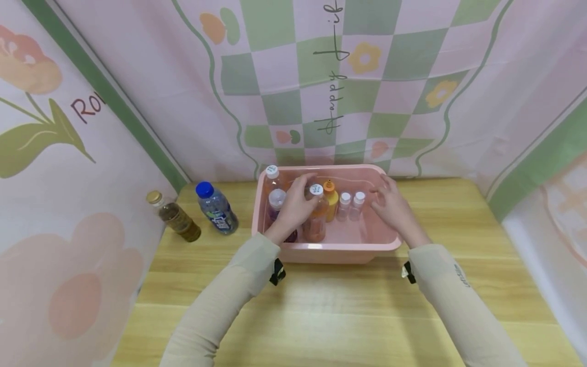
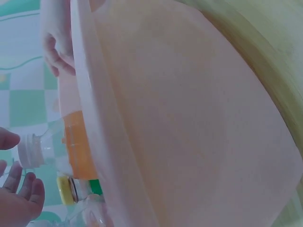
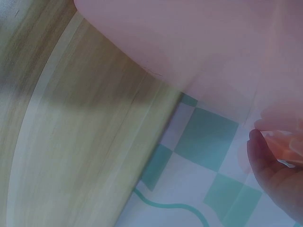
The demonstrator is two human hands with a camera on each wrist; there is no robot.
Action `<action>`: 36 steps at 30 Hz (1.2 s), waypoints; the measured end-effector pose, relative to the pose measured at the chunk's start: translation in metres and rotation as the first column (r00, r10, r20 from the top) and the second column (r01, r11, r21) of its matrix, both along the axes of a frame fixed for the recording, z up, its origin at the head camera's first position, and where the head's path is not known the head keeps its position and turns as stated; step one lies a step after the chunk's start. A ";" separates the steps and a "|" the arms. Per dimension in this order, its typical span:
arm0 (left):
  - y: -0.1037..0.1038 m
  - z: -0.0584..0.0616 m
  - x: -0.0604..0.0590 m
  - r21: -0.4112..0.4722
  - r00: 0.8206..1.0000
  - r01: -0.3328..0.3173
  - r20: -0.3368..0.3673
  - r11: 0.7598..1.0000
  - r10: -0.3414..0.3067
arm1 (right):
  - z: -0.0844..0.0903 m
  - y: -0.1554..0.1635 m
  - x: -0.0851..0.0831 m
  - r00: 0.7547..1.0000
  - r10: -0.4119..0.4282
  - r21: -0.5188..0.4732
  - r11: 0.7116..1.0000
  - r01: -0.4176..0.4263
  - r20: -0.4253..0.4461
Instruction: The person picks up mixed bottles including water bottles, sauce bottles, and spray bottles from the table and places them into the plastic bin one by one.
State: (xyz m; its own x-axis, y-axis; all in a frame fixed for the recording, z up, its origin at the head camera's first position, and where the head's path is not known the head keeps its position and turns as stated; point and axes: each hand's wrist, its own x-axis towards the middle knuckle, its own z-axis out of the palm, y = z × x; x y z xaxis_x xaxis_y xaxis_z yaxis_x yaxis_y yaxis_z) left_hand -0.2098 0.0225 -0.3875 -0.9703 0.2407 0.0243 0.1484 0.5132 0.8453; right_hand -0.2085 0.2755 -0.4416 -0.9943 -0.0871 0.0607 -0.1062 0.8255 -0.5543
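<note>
A pink plastic tub (image 1: 339, 247) holds several bottles. My left hand (image 1: 295, 208) reaches over its near rim, thumb and fingers spread around the white cap of a clear bottle with an orange band (image 1: 315, 224). In the left wrist view a gap shows between the fingertips (image 2: 14, 177) and that bottle's cap (image 2: 29, 151). My right hand (image 1: 395, 209) hangs over the tub's right end, fingers loosely bent and holding nothing visible. Nearest to it inside are two small clear bottles (image 1: 356, 209) with white caps. Beside them stands a yellow bottle (image 1: 331, 205) with an orange nozzle top.
At the tub's left end are a white-capped bottle (image 1: 272, 178) and a purple bottle (image 1: 276, 200). Left of the tub, on the wooden table (image 1: 321, 316), stand a blue-capped bottle (image 1: 220, 211) and a gold-capped bottle (image 1: 181, 221). A patterned curtain (image 1: 316, 107) hangs behind.
</note>
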 end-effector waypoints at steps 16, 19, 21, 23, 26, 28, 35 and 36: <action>-0.009 0.017 0.004 0.077 0.999 0.021 -0.027 0.997 -0.019 | 0.000 0.000 0.001 1.000 -0.004 -0.003 1.000 0.004 0.007; -0.013 0.022 0.006 0.107 0.999 0.035 -0.034 0.994 -0.031 | 0.000 0.000 0.001 1.000 -0.006 -0.004 1.000 0.006 0.005; -0.016 0.026 0.007 0.125 0.999 0.039 -0.043 0.991 -0.034 | 0.000 0.000 0.001 1.000 -0.004 -0.003 1.000 0.004 0.005; -0.019 0.029 0.009 0.131 0.998 0.035 -0.051 0.991 -0.028 | 0.000 -0.001 0.001 1.000 -0.003 -0.002 1.000 0.003 0.004; -0.025 0.033 0.011 0.153 0.998 0.032 -0.063 0.988 -0.023 | 0.000 -0.001 0.001 1.000 -0.001 -0.004 1.000 0.001 0.006; -0.029 0.037 0.012 0.156 0.997 0.025 -0.073 0.987 -0.014 | 0.000 0.000 0.001 1.000 0.001 -0.004 1.000 -0.001 0.003; -0.046 0.050 0.013 0.184 0.991 0.001 -0.134 0.983 0.024 | 0.002 -0.001 0.001 1.000 0.001 0.005 1.000 -0.001 -0.020; -0.048 0.051 0.013 0.197 0.991 -0.004 -0.131 0.980 0.030 | 0.002 -0.002 0.001 1.000 -0.001 0.005 1.000 0.001 -0.019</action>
